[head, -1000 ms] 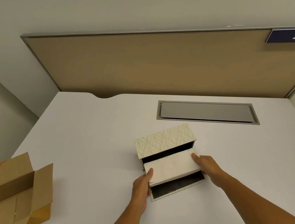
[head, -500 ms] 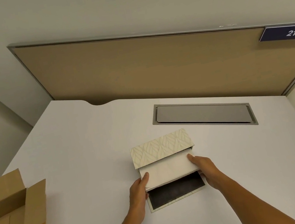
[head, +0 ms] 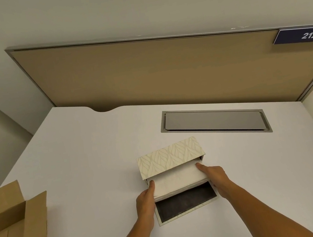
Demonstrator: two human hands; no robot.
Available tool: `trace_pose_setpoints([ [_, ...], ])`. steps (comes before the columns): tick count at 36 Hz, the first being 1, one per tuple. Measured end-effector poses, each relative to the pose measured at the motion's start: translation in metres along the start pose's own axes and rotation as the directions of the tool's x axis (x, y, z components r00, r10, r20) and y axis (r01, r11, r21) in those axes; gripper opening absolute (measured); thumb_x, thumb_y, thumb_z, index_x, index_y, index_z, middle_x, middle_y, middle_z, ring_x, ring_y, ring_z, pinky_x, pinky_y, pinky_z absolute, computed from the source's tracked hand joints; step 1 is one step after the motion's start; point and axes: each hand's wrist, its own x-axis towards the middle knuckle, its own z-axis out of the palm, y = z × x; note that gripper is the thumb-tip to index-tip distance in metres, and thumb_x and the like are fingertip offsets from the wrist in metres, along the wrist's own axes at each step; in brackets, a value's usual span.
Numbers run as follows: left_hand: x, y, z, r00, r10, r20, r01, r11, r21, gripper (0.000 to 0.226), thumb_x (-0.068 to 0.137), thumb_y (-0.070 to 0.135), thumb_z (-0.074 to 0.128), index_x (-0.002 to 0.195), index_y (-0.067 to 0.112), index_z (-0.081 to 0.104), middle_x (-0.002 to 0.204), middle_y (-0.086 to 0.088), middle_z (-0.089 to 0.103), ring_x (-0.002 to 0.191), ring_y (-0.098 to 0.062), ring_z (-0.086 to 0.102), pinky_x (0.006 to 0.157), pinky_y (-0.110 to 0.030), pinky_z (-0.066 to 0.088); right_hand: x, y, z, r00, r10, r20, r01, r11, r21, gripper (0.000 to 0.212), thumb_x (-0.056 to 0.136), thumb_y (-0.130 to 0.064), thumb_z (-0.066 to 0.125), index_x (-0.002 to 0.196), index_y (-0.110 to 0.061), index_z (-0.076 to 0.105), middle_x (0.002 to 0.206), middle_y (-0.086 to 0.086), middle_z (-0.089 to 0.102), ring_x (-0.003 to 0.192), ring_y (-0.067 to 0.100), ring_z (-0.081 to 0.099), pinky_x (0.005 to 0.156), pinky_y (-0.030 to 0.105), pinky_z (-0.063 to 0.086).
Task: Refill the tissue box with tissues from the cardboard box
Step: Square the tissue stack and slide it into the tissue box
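The worktop (head: 98,170) is smooth and matt white. The tissue box (head: 169,156) looks like matt, leaf-patterned card with a dark, rough-looking flap lining; the tissues (head: 178,180) are soft paper; the cardboard box (head: 13,225) is plain brown corrugated board.

One readable sign: the number 212.

You can read white italic numerals "212" on a dark blue nameplate (head: 306,35), which sits at the upper right corner of the tan partition panel (head: 164,71) behind your desk. Nothing else before you carries legible text: the leaf-patterned tissue box (head: 169,156) shows only its pattern, and the cardboard box (head: 13,223) shows plain brown faces.
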Motion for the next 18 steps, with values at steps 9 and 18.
trace_pose_setpoints([
  [9, 0.006, 0.003, 0.002, 0.997, -0.022, -0.072, 0.026, 0.998, 0.052, 0.044, 0.090, 0.053, 0.056, 0.074, 0.012, 0.057, 0.078, -0.008, 0.055, 0.074, -0.022, 0.050, 0.074, -0.035, 0.046, 0.005, 0.007, 0.001, 1.000, 0.019, -0.017, -0.019, 1.000, 0.021, 0.063, 0.084, -0.049, 0.075, 0.128, -0.008, 0.055, 0.126, 0.010, 0.060, 0.116, 0.030, 0.055, 0.102, 0.042, 0.046],
  [18, -0.004, -0.002, 0.001, 0.985, 0.109, -0.136, -0.075, 0.969, 0.235, 0.052, 0.088, 0.056, 0.057, 0.071, 0.008, 0.064, 0.073, -0.011, 0.064, 0.073, -0.025, 0.060, 0.068, -0.033, 0.049, 0.010, 0.006, 0.003, 0.999, -0.005, -0.042, 0.004, 1.000, -0.022, 0.058, 0.084, -0.050, 0.074, 0.121, -0.008, 0.058, 0.120, 0.010, 0.062, 0.113, 0.029, 0.056, 0.101, 0.041, 0.047],
])
